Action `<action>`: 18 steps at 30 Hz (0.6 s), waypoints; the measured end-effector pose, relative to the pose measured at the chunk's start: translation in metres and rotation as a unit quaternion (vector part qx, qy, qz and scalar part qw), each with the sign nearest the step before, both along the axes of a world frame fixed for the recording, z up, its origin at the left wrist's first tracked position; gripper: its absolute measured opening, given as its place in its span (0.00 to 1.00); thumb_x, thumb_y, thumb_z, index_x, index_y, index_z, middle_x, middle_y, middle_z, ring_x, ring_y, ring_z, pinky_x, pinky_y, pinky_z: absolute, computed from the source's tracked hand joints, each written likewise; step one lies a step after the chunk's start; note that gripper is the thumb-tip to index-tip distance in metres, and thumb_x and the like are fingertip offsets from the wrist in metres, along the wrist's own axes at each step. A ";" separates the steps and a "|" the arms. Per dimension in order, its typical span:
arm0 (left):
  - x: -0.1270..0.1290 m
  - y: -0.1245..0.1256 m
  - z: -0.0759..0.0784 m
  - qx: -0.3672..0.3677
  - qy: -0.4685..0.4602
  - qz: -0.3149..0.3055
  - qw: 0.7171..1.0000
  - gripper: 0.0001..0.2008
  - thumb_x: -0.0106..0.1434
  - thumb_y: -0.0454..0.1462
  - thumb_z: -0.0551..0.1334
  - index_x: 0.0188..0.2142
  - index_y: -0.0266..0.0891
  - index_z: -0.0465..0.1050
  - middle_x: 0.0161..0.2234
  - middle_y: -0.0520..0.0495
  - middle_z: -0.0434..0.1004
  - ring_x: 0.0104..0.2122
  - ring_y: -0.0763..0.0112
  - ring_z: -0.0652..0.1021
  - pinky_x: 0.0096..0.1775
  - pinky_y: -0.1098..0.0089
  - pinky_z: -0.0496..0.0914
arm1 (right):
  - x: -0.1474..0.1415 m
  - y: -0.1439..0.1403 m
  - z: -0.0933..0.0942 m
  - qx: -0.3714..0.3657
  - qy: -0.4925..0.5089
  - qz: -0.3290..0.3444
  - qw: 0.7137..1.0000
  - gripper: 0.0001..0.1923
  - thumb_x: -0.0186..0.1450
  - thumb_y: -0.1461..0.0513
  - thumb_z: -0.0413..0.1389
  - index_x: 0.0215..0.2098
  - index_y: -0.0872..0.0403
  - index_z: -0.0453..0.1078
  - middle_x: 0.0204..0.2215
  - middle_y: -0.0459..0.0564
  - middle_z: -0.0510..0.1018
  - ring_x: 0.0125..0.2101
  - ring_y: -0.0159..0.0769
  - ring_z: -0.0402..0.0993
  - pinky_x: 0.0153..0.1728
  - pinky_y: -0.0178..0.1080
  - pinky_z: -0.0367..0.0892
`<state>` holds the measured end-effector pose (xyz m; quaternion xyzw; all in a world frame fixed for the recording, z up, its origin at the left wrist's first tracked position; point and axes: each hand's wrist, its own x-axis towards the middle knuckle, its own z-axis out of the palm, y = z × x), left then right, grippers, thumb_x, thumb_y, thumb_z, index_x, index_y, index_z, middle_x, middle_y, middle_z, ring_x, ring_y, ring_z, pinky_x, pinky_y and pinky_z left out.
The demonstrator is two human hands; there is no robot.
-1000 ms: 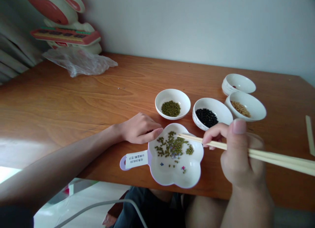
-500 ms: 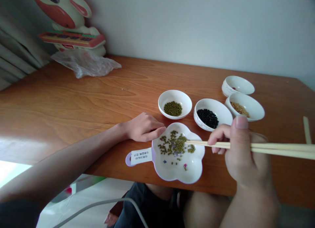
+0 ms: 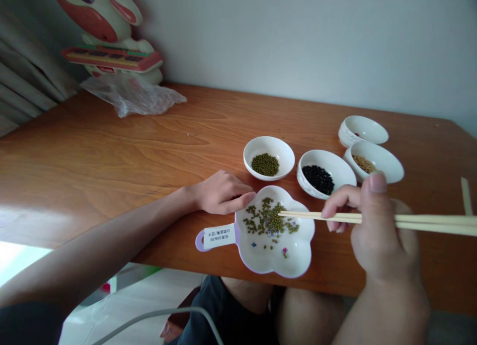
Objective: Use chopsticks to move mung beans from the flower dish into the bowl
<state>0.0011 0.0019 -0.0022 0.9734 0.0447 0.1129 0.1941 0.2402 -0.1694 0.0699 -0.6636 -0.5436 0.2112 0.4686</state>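
A white flower-shaped dish (image 3: 290,259) with a lilac rim and a labelled handle lies near the table's front edge. Green mung beans (image 3: 269,218) are spread over its far half, with a few loose nearer the front. My left hand (image 3: 225,192) rests on the table, fingers bent and pinching the dish's left rim. In my right hand (image 3: 380,225) is a pair of pale chopsticks (image 3: 335,216), held almost level. Their tips lie close together among the mung beans; whether a bean is between them is too small to tell.
Behind the dish stand a bowl of mung beans (image 3: 286,158) and a bowl of black beans (image 3: 345,173). Farther right are a bowl of tan beans (image 3: 389,166) and another white bowl (image 3: 372,129). A plastic bag (image 3: 145,99) and a toy figure (image 3: 112,56) occupy the back left.
The view has shifted slightly, moving everything a little to the right. Chopstick tips remain among the mung beans, where the beans at the right have spread slightly. My left hand keeps its place at the rim.
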 end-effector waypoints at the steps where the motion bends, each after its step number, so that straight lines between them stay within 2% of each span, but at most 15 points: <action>1: 0.000 0.000 0.000 0.001 0.001 0.000 1.000 0.19 0.75 0.41 0.49 0.27 0.39 0.65 0.23 0.49 0.71 0.24 0.72 0.71 0.29 0.70 0.62 | 0.000 0.000 0.000 0.007 0.006 -0.001 1.000 0.40 0.73 0.41 0.37 0.17 0.51 0.74 0.13 0.48 0.72 0.17 0.31 0.69 0.19 0.36 0.62; 7: -0.001 0.000 0.001 0.006 0.014 0.002 1.000 0.20 0.75 0.41 0.47 0.27 0.39 0.64 0.23 0.49 0.72 0.24 0.72 0.71 0.30 0.70 0.62 | 0.001 -0.002 -0.007 -0.003 -0.015 -0.024 1.000 0.39 0.72 0.40 0.39 0.18 0.52 0.74 0.13 0.48 0.72 0.17 0.31 0.68 0.19 0.37 0.61; 12: 0.000 -0.001 0.001 0.003 0.012 -0.001 1.000 0.19 0.75 0.41 0.48 0.28 0.39 0.64 0.24 0.49 0.72 0.24 0.72 0.72 0.29 0.70 0.61 | -0.022 0.000 -0.008 0.017 0.038 -0.049 0.998 0.37 0.72 0.40 0.41 0.18 0.52 0.74 0.14 0.47 0.71 0.18 0.31 0.69 0.22 0.38 0.61; 15: 0.000 0.000 0.000 0.009 0.011 -0.002 1.000 0.19 0.75 0.41 0.48 0.28 0.39 0.64 0.24 0.49 0.73 0.25 0.72 0.72 0.30 0.70 0.61 | -0.030 0.002 -0.006 0.019 0.061 -0.014 0.998 0.37 0.72 0.41 0.41 0.20 0.53 0.74 0.16 0.47 0.73 0.20 0.32 0.70 0.24 0.38 0.61; 18: 0.000 0.000 0.000 0.013 0.007 0.000 1.000 0.19 0.75 0.41 0.48 0.28 0.39 0.65 0.24 0.49 0.73 0.25 0.72 0.72 0.30 0.69 0.61 | -0.026 0.002 -0.013 0.022 0.065 0.035 0.997 0.40 0.72 0.39 0.36 0.21 0.52 0.74 0.18 0.49 0.75 0.22 0.33 0.71 0.25 0.38 0.63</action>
